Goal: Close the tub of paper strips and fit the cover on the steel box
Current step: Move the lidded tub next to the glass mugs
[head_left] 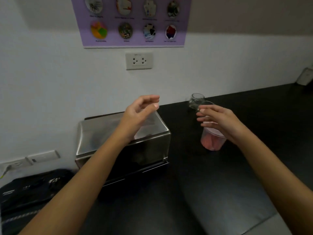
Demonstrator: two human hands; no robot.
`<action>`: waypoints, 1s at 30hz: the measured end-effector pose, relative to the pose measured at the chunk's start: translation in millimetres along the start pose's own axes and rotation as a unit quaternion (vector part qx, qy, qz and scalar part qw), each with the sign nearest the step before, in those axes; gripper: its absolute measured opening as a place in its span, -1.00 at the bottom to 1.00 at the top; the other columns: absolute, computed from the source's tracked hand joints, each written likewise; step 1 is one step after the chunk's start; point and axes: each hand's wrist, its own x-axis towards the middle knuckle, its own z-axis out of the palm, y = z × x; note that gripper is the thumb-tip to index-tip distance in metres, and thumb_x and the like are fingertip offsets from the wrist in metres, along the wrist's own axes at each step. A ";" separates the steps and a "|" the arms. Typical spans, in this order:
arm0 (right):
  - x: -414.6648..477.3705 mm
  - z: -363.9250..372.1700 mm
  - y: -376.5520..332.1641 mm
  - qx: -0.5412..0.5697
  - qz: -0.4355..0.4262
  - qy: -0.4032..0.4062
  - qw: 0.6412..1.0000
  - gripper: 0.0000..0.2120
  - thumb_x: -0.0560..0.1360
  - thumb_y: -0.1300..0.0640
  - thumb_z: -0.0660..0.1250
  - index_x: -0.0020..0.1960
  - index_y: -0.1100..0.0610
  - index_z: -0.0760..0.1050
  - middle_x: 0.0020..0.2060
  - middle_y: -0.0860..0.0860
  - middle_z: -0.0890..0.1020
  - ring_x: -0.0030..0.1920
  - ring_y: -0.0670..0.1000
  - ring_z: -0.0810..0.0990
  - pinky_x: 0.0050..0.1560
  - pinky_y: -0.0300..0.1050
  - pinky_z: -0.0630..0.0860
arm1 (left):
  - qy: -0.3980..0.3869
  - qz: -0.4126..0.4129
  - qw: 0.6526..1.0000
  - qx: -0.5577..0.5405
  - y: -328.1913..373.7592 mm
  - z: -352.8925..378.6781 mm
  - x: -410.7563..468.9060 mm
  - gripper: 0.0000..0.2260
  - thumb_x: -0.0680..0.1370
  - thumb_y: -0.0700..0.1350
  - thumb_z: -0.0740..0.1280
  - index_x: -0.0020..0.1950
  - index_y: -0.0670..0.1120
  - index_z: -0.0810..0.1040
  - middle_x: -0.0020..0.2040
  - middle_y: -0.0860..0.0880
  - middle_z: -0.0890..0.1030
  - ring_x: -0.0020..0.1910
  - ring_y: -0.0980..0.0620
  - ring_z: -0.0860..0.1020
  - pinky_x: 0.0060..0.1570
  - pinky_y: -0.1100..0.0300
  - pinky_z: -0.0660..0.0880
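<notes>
The steel box stands against the wall at centre left, with its shiny flat cover lying across the top. My left hand hovers over the box's right end with its fingers loosely curled and nothing in them. To the right a clear plastic tub of pink paper strips stands on the black counter, a translucent lid resting on its rim. Just above the tub's top, my right hand is palm down with the fingers apart, covering part of the lid. A faint clear curved edge shows behind its fingertips; what it belongs to is unclear.
A small glass jar stands near the wall behind the tub. A black bag lies at the counter's left end. On the wall are a double socket and a purple poster. A white object sits far right.
</notes>
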 end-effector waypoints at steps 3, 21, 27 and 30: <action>-3.7 -25.6 7.3 0.018 -0.002 0.020 1.000 -0.83 0.45 0.13 0.32 0.04 0.04 0.53 -0.04 0.08 0.64 -0.03 0.00 0.64 -0.12 -0.18 0.55 | -0.028 0.002 1.000 -0.007 -6.5 28.3 5.5 -0.84 0.47 -0.13 0.33 0.00 0.08 0.57 0.02 0.07 0.62 0.09 0.13 0.56 0.18 0.15 0.43; 82.6 -179.8 75.3 0.004 -0.015 -0.103 0.995 -0.79 0.34 0.14 0.41 -0.05 -0.07 0.57 -0.05 0.02 0.65 -0.07 -0.07 0.66 -0.18 -0.23 0.57 | 0.075 -0.106 0.991 0.040 -83.8 168.2 29.8 -0.55 0.26 0.15 0.41 0.13 0.10 0.53 0.14 0.02 0.63 0.17 0.12 0.56 0.28 0.11 0.43; 98.7 -190.1 122.9 -0.093 0.061 -0.193 0.975 -0.57 0.31 0.21 0.46 0.12 -0.04 0.46 0.02 -0.01 0.60 -0.07 -0.13 0.61 -0.24 -0.31 0.52 | 0.072 -0.186 0.974 0.110 -124.9 177.9 25.5 -0.38 0.19 0.13 0.45 0.23 0.10 0.43 0.17 0.09 0.56 0.25 0.11 0.49 0.33 0.12 0.36; 102.6 -174.9 141.1 -0.124 0.080 -0.248 0.957 -0.34 0.28 0.26 0.48 0.31 0.07 0.32 0.14 0.08 0.52 0.03 -0.04 0.56 -0.07 -0.23 0.52 | 0.034 -0.221 0.963 0.147 -137.1 183.4 28.5 -0.26 0.22 0.09 0.49 0.37 0.04 0.35 0.28 0.07 0.48 0.33 0.12 0.41 0.36 0.17 0.30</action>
